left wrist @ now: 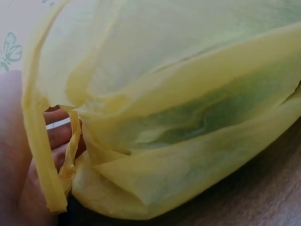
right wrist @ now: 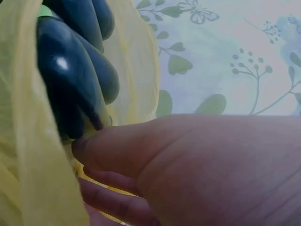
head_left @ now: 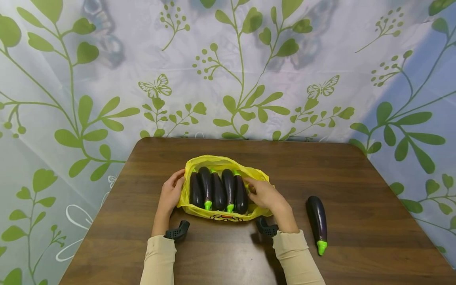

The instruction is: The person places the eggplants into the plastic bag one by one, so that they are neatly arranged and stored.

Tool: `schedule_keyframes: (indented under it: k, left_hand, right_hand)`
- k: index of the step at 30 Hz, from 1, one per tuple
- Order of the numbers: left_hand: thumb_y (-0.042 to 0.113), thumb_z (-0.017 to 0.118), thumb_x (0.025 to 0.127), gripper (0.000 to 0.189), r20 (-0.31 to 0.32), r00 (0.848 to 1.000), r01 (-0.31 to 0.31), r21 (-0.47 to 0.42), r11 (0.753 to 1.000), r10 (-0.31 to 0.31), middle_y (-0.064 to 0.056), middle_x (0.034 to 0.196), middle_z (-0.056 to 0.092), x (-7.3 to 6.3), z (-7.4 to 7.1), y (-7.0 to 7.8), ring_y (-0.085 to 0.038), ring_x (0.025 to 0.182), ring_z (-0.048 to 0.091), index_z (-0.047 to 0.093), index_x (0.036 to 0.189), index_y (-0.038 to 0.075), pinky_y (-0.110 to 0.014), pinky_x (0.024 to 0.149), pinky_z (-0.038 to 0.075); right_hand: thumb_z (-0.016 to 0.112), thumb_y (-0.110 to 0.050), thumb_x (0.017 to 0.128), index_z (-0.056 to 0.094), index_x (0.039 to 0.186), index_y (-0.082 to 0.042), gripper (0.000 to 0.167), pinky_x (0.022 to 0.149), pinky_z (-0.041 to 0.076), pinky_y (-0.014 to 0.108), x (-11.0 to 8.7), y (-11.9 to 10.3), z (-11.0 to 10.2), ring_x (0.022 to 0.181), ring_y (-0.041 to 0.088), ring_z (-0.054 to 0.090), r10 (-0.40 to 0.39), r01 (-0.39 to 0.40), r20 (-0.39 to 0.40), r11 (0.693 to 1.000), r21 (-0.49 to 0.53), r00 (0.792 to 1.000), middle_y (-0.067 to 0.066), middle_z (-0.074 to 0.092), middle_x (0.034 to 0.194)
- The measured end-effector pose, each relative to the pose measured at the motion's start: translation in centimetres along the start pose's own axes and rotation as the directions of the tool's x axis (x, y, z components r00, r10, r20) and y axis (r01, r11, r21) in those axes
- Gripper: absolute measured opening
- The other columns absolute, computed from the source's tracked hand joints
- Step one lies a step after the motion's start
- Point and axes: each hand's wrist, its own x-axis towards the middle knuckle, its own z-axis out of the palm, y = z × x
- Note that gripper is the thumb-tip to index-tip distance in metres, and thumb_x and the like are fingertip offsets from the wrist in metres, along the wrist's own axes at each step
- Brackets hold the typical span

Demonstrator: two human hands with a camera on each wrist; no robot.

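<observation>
A yellow plastic bag [head_left: 258, 173] lies on the table with its mouth spread wide. Inside it, several dark eggplants [head_left: 218, 192] with bright green stems lie side by side. My left hand [head_left: 172, 192] touches the bag's left end; the left wrist view shows its fingers [left wrist: 59, 136] partly hidden behind a strap of the bag. At the right end of the mouth, my right hand [head_left: 265, 194] reaches in beside the outermost eggplant. Its thumb [right wrist: 108, 146] is close against that eggplant in the right wrist view, with the other fingers extended below, partly covered by the bag.
A single eggplant [head_left: 317, 221] lies on the brown wooden table [head_left: 342, 170], to the right of the right arm. Black wrist mounts [head_left: 178, 230] sit on both wrists. Behind the table hangs a cloth [head_left: 213, 99] printed with leaves and butterflies.
</observation>
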Motion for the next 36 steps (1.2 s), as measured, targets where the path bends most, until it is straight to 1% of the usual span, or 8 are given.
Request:
schedule_keyframes:
  k: [3, 7, 12, 16, 20, 25, 31, 36]
  left_hand:
    - [0.027, 0.05, 0.109, 0.041, 0.001, 1.0, 0.004, 0.003, 1.0, -0.004, -0.013, 0.144, 0.061, 0.0, 0.0, 0.0, -0.03, 0.124, 0.06, 0.057, 0.147, 0.015, -0.046, 0.103, 0.048]
    - [0.027, 0.05, 0.109, 0.04, 0.004, 1.0, 0.007, 0.007, 1.0, -0.007, -0.013, 0.143, 0.061, 0.0, 0.0, 0.0, -0.03, 0.123, 0.06, 0.057, 0.147, 0.016, -0.046, 0.103, 0.048]
    - [0.026, 0.049, 0.109, 0.04, 0.01, 1.0, 0.005, 0.016, 1.0, -0.005, -0.012, 0.143, 0.062, 0.0, 0.0, 0.0, -0.029, 0.121, 0.061, 0.057, 0.147, 0.016, -0.04, 0.099, 0.049]
    - [0.027, 0.049, 0.109, 0.04, 0.01, 1.0, 0.004, 0.027, 1.0, -0.004, -0.012, 0.142, 0.062, 0.1, -0.1, 0.0, -0.029, 0.12, 0.061, 0.057, 0.147, 0.017, -0.035, 0.096, 0.049]
    - [0.026, 0.05, 0.109, 0.04, 0.01, 1.0, 0.0, 0.03, 1.0, 0.0, -0.012, 0.143, 0.062, 0.0, -0.1, 0.0, -0.028, 0.121, 0.061, 0.057, 0.147, 0.016, -0.035, 0.097, 0.048]
    - [0.026, 0.05, 0.109, 0.04, 0.013, 1.0, -0.006, 0.024, 1.0, 0.006, -0.012, 0.143, 0.061, 0.0, -0.1, 0.0, -0.028, 0.122, 0.061, 0.057, 0.148, 0.016, -0.033, 0.096, 0.049]
    - [0.026, 0.05, 0.109, 0.04, 0.014, 1.0, -0.009, 0.014, 1.0, 0.009, -0.012, 0.142, 0.062, 0.0, -0.1, -0.1, -0.028, 0.121, 0.061, 0.057, 0.147, 0.016, -0.027, 0.093, 0.049]
    - [0.027, 0.05, 0.109, 0.041, 0.016, 1.0, -0.007, 0.014, 1.0, 0.006, -0.012, 0.143, 0.061, 0.0, -0.1, -0.1, -0.028, 0.123, 0.061, 0.057, 0.148, 0.016, -0.032, 0.097, 0.049]
  right_hand:
    - [0.065, -0.003, 0.098, 0.052, 0.149, -0.003, 0.052, 0.098, 0.053, 0.051, 0.0, -0.1, -0.1, 0.121, 0.038, 0.064, 0.012, -0.012, -0.004, 1.0, 0.016, 1.0, 0.022, 0.067, 0.131]
    - [0.065, -0.003, 0.098, 0.055, 0.146, -0.002, 0.048, 0.096, 0.055, 0.048, -0.1, -0.2, -0.4, 0.116, 0.036, 0.068, 0.018, -0.017, -0.013, 0.999, 0.039, 1.0, 0.021, 0.067, 0.131]
    - [0.065, -0.005, 0.099, 0.058, 0.143, -0.002, 0.044, 0.095, 0.056, 0.046, -0.5, -0.2, -0.8, 0.112, 0.033, 0.07, 0.011, -0.009, -0.023, 0.997, 0.071, 1.0, 0.02, 0.068, 0.131]
    - [0.065, -0.007, 0.099, 0.061, 0.14, -0.002, 0.041, 0.093, 0.056, 0.046, -0.9, -0.4, -1.4, 0.11, 0.032, 0.071, 0.002, 0.002, -0.039, 0.996, 0.093, 0.999, 0.018, 0.069, 0.13]
    - [0.064, -0.007, 0.099, 0.064, 0.136, -0.001, 0.037, 0.092, 0.057, 0.046, -1.4, -0.4, -2.3, 0.108, 0.032, 0.071, -0.012, 0.018, -0.065, 0.995, 0.098, 0.998, 0.016, 0.071, 0.124]
    - [0.063, -0.006, 0.099, 0.067, 0.13, -0.001, 0.031, 0.09, 0.058, 0.045, -2.1, 0.1, -3.4, 0.105, 0.031, 0.071, -0.011, 0.021, -0.091, 0.994, 0.109, 0.996, 0.012, 0.073, 0.116]
    - [0.063, -0.008, 0.1, 0.066, 0.128, -0.002, 0.029, 0.093, 0.057, 0.049, -2.7, 0.9, -4.4, 0.108, 0.033, 0.07, 0.02, -0.007, -0.121, 0.995, 0.104, 0.992, 0.013, 0.073, 0.117]
    - [0.061, -0.01, 0.101, 0.065, 0.129, -0.002, 0.029, 0.095, 0.055, 0.05, -3.3, 1.6, -5.1, 0.11, 0.032, 0.069, 0.043, -0.03, -0.135, 0.995, 0.1, 0.99, 0.011, 0.073, 0.116]
